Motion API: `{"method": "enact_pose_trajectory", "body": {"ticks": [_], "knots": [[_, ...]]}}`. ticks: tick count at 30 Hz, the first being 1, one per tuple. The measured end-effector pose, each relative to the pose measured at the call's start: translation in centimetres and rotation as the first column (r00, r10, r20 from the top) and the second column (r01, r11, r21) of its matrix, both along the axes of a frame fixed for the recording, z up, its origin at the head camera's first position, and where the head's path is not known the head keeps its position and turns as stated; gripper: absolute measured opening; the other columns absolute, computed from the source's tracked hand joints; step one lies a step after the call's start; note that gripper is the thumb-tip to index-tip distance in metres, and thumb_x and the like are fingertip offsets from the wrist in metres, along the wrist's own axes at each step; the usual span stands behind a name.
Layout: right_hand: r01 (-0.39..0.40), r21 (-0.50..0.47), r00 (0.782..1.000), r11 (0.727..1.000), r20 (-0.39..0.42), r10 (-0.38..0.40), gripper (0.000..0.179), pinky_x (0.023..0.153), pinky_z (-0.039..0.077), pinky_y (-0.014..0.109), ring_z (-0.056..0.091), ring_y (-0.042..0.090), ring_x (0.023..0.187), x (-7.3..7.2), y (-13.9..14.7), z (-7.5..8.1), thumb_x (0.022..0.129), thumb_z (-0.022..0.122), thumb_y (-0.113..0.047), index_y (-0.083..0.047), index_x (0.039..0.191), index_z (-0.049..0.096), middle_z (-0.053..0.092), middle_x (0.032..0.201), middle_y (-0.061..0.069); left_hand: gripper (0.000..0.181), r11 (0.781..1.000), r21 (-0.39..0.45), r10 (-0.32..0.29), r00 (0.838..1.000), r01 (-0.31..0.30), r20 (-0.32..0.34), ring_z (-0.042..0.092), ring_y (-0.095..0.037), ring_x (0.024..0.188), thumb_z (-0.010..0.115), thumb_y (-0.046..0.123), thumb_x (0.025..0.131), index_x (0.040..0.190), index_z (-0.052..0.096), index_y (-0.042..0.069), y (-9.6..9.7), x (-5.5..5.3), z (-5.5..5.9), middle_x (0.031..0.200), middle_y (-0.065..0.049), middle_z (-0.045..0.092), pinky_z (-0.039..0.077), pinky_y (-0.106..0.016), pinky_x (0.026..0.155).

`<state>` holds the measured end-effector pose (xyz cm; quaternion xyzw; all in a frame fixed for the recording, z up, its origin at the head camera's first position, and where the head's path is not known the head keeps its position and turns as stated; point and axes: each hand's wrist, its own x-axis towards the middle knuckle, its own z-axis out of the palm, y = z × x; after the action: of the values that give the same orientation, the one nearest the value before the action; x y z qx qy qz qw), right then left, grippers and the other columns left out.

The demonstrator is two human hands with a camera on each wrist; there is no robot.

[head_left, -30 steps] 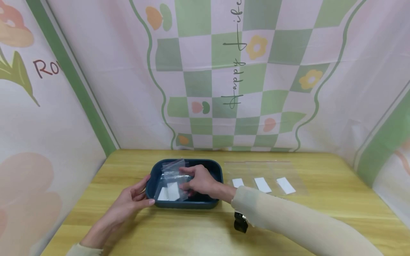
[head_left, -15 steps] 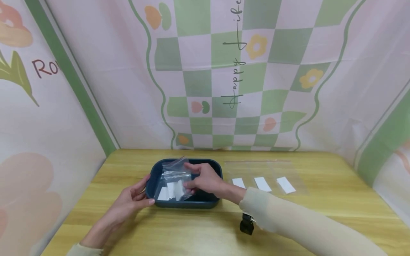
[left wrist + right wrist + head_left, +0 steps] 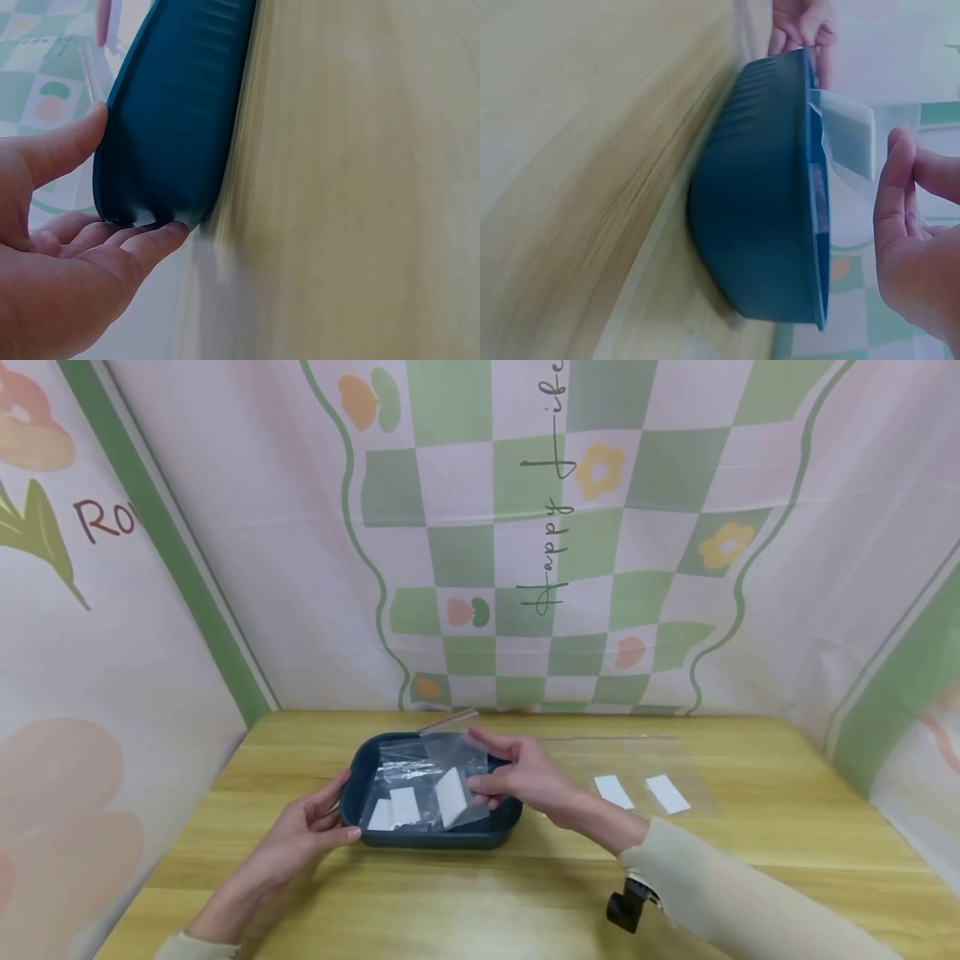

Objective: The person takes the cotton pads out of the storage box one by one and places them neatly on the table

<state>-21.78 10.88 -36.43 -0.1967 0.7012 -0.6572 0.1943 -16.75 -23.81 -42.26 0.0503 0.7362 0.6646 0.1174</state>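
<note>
Pinching a clear plastic bag (image 3: 453, 772) between thumb and curled fingers, the right hand (image 3: 517, 774) is holding it up over the right half of the dark blue tray (image 3: 427, 837); a white card (image 3: 450, 797) is showing inside the bag, just left of the fingertips. More clear bags (image 3: 401, 785) with white cards are lying in the tray below. The left hand (image 3: 311, 828) is bracing the tray's near left corner, thumb along the rim and fingers relaxed against the wall. Farther right, a flat clear sheet (image 3: 645, 768) with two white labels is lying on the wooden table (image 3: 787, 827), well apart from the tray.
</note>
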Motion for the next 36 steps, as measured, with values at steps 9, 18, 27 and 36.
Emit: {"method": "enact_pose_trajectory", "body": {"ticks": [9,18,27,36], "knots": [[0.042,-0.047,0.999,0.998,0.003,-0.042,0.084,0.066,0.062,0.025,0.072,0.015,0.074,1.9,3.9,1.0,0.093,0.076,0.003,-0.003,0.164,0.032,0.036,0.167,0.014,0.089,1.000,-0.003,0.003,1.000,-0.003,0.005,0.037,-0.044,0.147,0.076,-0.002,0.094,0.166,0.025,0.006,-0.1,0.1,0.0,0.171,-0.016,0.019,0.046,-0.033,0.110],[0.045,-0.082,0.999,0.996,0.023,-0.043,0.085,0.065,0.060,0.023,0.067,0.010,0.070,4.5,7.4,0.5,0.094,0.076,0.000,-0.002,0.165,0.028,0.031,0.170,0.015,0.092,1.000,0.017,-0.005,1.000,0.006,-0.013,0.037,-0.047,0.146,0.077,-0.001,0.092,0.166,0.024,0.004,0.0,0.2,0.0,0.170,-0.018,0.018,0.050,-0.032,0.107],[0.040,-0.064,0.999,0.997,0.029,-0.038,0.084,0.064,0.059,0.023,0.064,0.011,0.067,6.9,10.5,-0.8,0.097,0.072,-0.003,0.002,0.165,0.024,0.027,0.170,0.020,0.091,1.000,0.014,-0.001,1.000,0.001,-0.009,0.038,-0.047,0.146,0.077,-0.003,0.091,0.166,0.025,0.004,0.1,0.0,0.0,0.170,-0.017,0.020,0.050,-0.032,0.107],[0.077,-0.014,0.991,0.997,0.109,-0.075,0.085,0.066,0.060,0.026,0.065,0.012,0.074,8.5,13.4,-3.0,0.099,0.071,-0.004,0.001,0.166,0.018,0.029,0.169,0.014,0.091,1.000,0.011,0.005,1.000,-0.005,-0.004,0.039,-0.045,0.146,0.078,-0.002,0.092,0.166,0.026,0.005,0.0,0.0,-0.2,0.170,-0.017,0.022,0.049,-0.032,0.107]]}}
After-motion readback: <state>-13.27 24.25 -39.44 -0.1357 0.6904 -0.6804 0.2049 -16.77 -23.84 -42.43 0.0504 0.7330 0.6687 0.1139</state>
